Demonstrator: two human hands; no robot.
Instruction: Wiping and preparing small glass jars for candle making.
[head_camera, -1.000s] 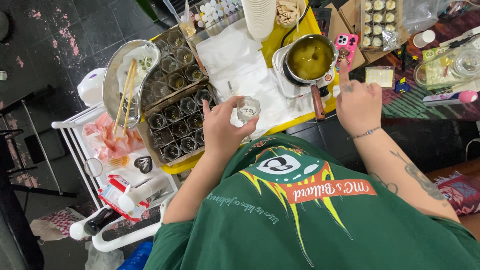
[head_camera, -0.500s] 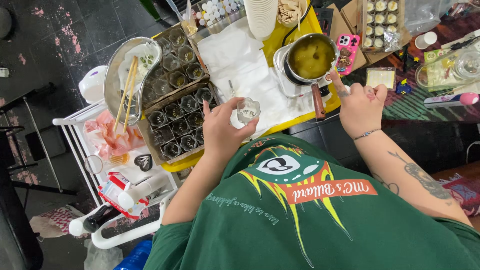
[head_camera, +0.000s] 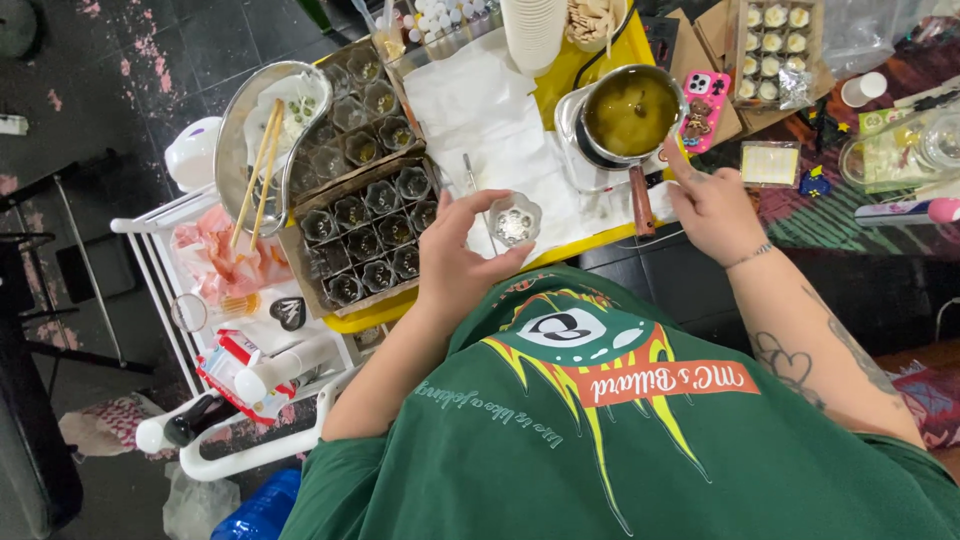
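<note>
While the left hand (head_camera: 455, 262) holds a small clear cup (head_camera: 514, 221) above the white paper (head_camera: 480, 110) on the yellow tray (head_camera: 585, 65), its fingers curl around the cup's rim and side. The right hand (head_camera: 712, 208) rests near the handle of the pot (head_camera: 632, 112) of yellowish liquid, index finger extended, the rest loosely bent, gripping nothing. A box of small cups (head_camera: 365, 235) sits just left. A pink phone (head_camera: 702, 110) lies beside the pot.

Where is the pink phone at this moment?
In the head view, the pink phone lies at the upper right, on a brown cardboard piece just right of the pot of yellowish liquid, just beyond the right hand.
</note>
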